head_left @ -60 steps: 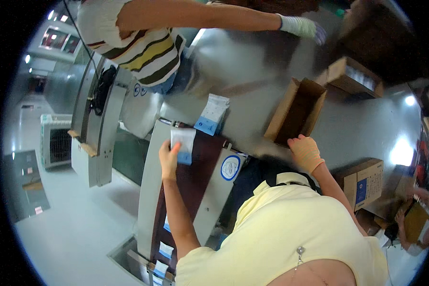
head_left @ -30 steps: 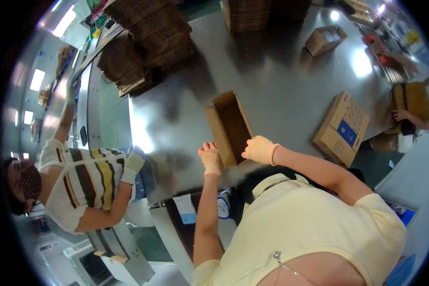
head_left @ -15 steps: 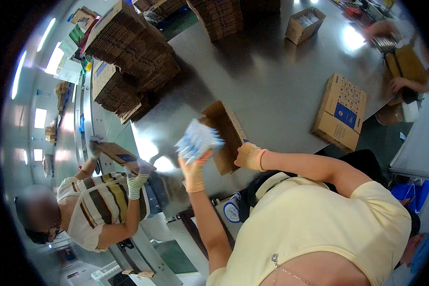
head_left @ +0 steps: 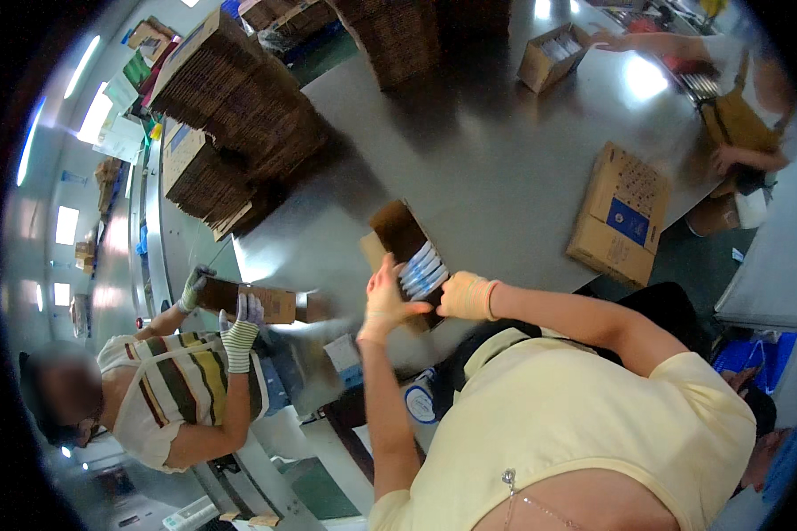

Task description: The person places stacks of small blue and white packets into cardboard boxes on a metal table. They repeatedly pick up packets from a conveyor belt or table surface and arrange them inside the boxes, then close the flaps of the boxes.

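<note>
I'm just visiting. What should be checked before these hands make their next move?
1. Carton open on top: ok, its inside shows.
2. Packets lined up inside: ok, they sit in a row.
3. Left hand clear of the packets: cannot tell, it is right beside them.
4. Right hand gripping the carton firmly: cannot tell; it is at the near right side, fingers partly hidden.
5. No packet left outside: not ok, a white-and-blue packet lies beyond the left forearm.
6. Co-worker's gloved hand away from this carton: ok.

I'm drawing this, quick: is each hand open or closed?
Left hand: open, thumb spread, at the packets.
Right hand: closed on the carton.
</note>
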A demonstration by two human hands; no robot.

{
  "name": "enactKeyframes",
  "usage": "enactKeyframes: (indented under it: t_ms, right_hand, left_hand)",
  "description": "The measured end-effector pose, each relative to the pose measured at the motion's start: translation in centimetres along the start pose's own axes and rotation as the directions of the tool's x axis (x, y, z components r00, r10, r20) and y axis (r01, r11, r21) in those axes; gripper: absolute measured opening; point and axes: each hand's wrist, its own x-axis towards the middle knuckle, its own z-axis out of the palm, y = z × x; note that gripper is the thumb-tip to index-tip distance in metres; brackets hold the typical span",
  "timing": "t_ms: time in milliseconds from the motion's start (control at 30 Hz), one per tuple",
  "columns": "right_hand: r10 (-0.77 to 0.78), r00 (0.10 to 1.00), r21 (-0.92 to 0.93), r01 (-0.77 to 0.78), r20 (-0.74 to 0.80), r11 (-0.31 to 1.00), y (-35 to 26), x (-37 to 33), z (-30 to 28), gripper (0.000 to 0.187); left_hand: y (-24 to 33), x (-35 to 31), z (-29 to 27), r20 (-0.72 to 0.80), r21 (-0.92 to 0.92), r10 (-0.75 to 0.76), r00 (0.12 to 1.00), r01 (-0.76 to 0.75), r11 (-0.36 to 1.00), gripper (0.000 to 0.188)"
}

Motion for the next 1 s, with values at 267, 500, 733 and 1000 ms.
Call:
enactKeyframes:
  t_ms: [267, 500, 733, 1000]
  right_hand:
    - [0.012, 1.0, 0.005, -0.012, -0.025, 1.0, -2.1, 0.4, -0.3, 0.025]
    - [0.195, 0.974, 0.054, -0.19, -0.114, 0.98, -1.0, 0.6, 1.4, 0.015]
    - [0.148, 0.984, -0.12, -0.159, -0.094, 0.98, -2.5, 1.1, 0.4, 0.014]
    - [0.106, 0.993, -0.058, -0.109, -0.059, 0.992, -2.2, 0.7, -0.1, 0.015]
  left_hand:
    - [0.9, 5.7, 0.8, -0.153, -0.059, -0.106, 0.983, 0.098, 0.993, 0.038]
    - [5.1, 6.0, 4.6, 0.384, 0.236, -0.314, 0.868, 0.237, 0.942, 0.033]
    - [5.4, -2.8, 3.9, -0.254, -0.492, -0.108, 0.961, -0.032, 0.87, 0.03]
    - [0.5, -27.0, 4.5, -0.6, -0.3, -0.67, 0.437, 0.654, 0.695, 0.026]
